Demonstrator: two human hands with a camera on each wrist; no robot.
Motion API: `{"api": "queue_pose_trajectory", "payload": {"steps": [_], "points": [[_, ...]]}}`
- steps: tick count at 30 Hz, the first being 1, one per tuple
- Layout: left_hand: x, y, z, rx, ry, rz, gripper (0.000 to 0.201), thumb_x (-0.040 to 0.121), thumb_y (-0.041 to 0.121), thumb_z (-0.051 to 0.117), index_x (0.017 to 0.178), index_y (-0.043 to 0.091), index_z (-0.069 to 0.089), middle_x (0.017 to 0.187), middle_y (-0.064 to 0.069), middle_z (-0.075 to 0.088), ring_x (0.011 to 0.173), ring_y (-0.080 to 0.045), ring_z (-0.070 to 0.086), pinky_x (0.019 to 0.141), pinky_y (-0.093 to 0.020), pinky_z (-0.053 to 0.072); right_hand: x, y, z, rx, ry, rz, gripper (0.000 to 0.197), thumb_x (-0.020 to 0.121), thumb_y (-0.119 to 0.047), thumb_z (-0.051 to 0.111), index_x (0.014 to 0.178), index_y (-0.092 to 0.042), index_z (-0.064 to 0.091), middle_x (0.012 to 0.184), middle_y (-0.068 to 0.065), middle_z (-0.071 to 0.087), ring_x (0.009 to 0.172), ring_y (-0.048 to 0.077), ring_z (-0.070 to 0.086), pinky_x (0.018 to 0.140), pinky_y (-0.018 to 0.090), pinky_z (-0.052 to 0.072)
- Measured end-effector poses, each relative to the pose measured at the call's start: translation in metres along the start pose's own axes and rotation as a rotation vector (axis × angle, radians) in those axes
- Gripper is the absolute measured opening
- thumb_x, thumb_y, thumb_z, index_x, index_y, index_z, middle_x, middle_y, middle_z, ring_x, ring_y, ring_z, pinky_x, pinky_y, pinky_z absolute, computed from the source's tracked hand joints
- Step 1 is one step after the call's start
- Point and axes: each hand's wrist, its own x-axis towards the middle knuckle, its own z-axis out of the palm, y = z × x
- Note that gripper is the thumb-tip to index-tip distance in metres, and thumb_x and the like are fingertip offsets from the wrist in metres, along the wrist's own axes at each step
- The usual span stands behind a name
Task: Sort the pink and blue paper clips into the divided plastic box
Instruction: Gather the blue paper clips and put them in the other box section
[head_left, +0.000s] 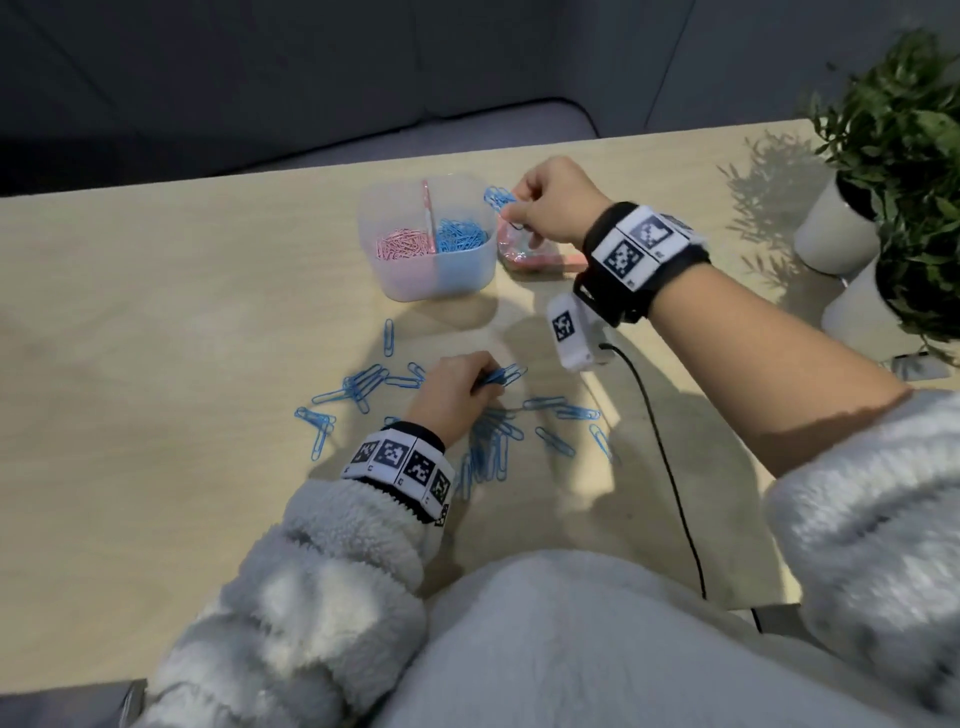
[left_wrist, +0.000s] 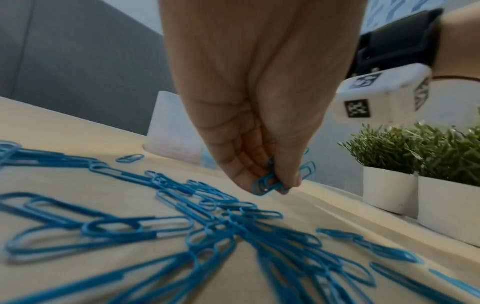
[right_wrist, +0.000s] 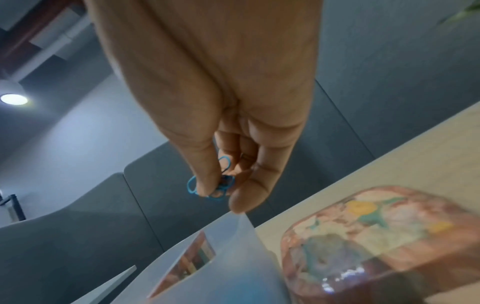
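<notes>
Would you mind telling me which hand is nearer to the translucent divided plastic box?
Right. The right hand pinches blue paper clips just by the translucent divided plastic box's right rim; the left hand grips clips down at the loose pile.

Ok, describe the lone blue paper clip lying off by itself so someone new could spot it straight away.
Start at the divided plastic box on the wooden table. Just in front of its near wall lies a single blue paper clip, pointing towards the box. Unlike the other loose blue clips, it touches no other clip.
</notes>
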Motion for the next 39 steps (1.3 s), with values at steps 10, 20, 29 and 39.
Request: {"api": "queue_pose_trajectory", "payload": {"steps": [10,20,29,39], "points": [[0.03,0.01,-0.052,-0.036,0.355,-0.086,0.016,0.087,0.012,0.059,0.096,-0.001,0.06,0.099,-0.019,0.066,0.092,-0.029,0.058,0.068,-0.028,0.031,0.005,-0.015,0.027,0.038,0.049,-0.019,0.027,0.075,-0.011,0.073,0.1,0.0,0.069,0.089,0.007,0.064,0.069,0.006,0.057,0.07,0.022,0.046],[0.124,0.041,-0.089,0.351,0.144,-0.14,0.025,0.092,0.011,0.051,0.113,-0.002,0.056,0.118,-0.023,0.059,0.111,-0.036,0.055,0.093,-0.04,0.042,-0.107,0.077,0.005,0.011,-0.133,0.036,0.014,0.082,-0.003,0.061,0.079,-0.014,0.068,0.076,0.0,0.066,0.057,-0.001,0.052,0.061,0.013,0.041],[0.097,0.038,-0.07,0.349,0.336,0.166,0.024,0.088,0.006,0.05,0.109,0.001,0.06,0.113,-0.021,0.059,0.109,-0.035,0.051,0.093,-0.044,0.041,-0.161,0.117,0.016,-0.384,-0.268,0.278,0.027,0.066,-0.034,0.078,0.065,-0.021,0.054,0.076,0.004,0.066,0.077,0.026,0.061,0.065,0.033,0.042],[0.017,0.022,0.035,0.306,-0.278,0.227,0.078,0.059,0.053,0.078,0.121,0.015,0.049,0.115,-0.005,0.048,0.106,-0.023,0.044,0.089,-0.04,0.045,-0.178,0.125,0.042,-0.312,-0.16,0.209,0.022,0.078,-0.009,0.061,0.065,-0.02,0.047,0.076,0.007,0.064,0.077,0.029,0.059,0.067,0.033,0.043]]}}
